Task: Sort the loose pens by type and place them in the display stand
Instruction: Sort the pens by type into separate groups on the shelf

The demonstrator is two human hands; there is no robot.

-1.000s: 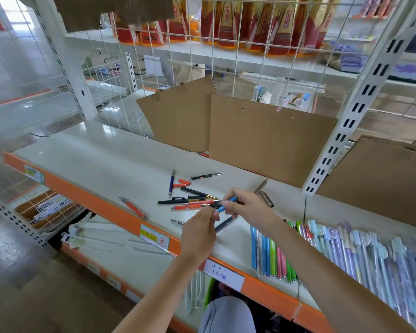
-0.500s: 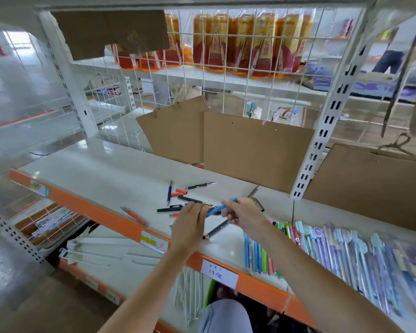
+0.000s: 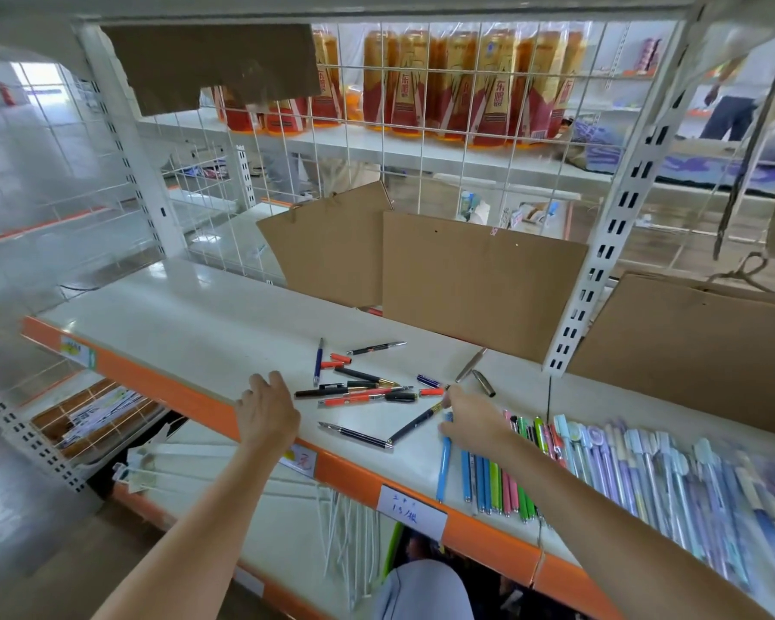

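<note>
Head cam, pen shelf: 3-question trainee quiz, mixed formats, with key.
1. True or false: the left hand holds a pen.
2. The light blue pen under the right hand lies: A) in the loose pile B) beside the row of coloured pens C) on the cardboard.
3. Fill in: the shelf edge is coloured ____.

Key: 1 false; 2 B; 3 orange.

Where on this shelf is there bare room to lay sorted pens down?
Bare: shelf left of the loose pen pile, up to the cardboard. Crowded: the coloured pen rows by the right hand.
</note>
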